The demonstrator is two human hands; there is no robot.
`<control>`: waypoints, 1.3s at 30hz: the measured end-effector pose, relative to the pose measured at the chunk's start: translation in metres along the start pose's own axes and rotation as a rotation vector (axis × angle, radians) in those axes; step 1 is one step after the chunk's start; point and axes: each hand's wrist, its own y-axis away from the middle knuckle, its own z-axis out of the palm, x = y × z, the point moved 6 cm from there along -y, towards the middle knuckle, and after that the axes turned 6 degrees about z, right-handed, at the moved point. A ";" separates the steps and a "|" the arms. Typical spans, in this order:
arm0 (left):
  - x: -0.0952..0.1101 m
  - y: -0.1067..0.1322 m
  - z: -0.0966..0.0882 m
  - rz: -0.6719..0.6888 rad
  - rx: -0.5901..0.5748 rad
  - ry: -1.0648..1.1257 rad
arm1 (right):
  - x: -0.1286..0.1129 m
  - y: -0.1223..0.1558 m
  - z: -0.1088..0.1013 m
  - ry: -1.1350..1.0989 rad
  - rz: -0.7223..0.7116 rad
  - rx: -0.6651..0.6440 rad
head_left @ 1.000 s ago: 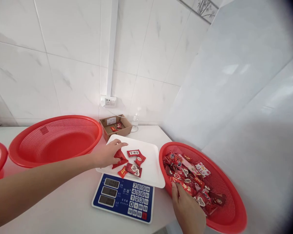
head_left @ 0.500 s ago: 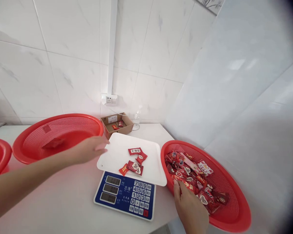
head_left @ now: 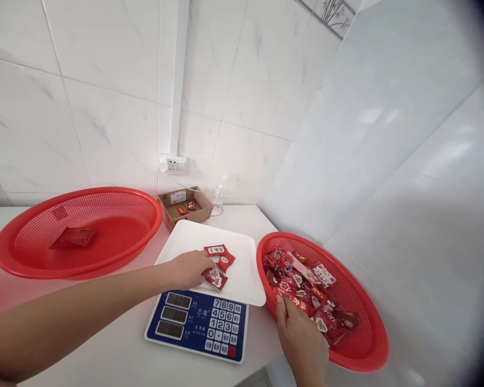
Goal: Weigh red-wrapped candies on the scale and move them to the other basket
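Note:
My left hand (head_left: 191, 270) reaches over the white tray (head_left: 246, 258) of a blue-faced scale (head_left: 196, 325). Its fingers are bent and drawn together beside several red wrapped candies; what lies under the fingertips is hidden. A candy with a pale label (head_left: 215, 281) rests right by the fingers, and another red candy (head_left: 216, 250) lies just above. My right hand (head_left: 304, 338) is closed over the near-left rim of a red plastic basket (head_left: 367, 328), its thumb inside. Many wrapped candies (head_left: 300, 279) are heaped in that basket.
At the left stands a second red basket (head_left: 116, 252) with a dark red packet (head_left: 73, 237) in it. Behind the scale is a cardboard box (head_left: 185, 207) holding a few candies, next to a clear bottle (head_left: 219, 193). A wall socket (head_left: 173, 165) is above.
My left hand has moved right, from the tray's left edge to the candies, and now covers the small orange-red one. My right hand stays on the basket rim. The view has shifted slightly.

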 end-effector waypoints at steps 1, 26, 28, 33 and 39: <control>-0.001 0.002 -0.001 -0.005 0.008 -0.005 | 0.000 0.000 0.000 -0.003 0.000 0.005; -0.086 0.055 -0.060 -0.272 0.373 -0.049 | 0.002 -0.002 0.000 -0.013 0.022 0.034; -0.056 0.024 -0.040 -0.187 0.291 -0.010 | 0.005 -0.004 0.002 -0.034 0.043 0.036; 0.000 -0.033 -0.004 -0.040 0.167 -0.009 | 0.014 -0.013 0.003 -0.071 0.109 0.026; 0.008 -0.042 0.002 0.025 0.113 -0.044 | 0.017 -0.014 -0.002 -0.094 0.135 -0.015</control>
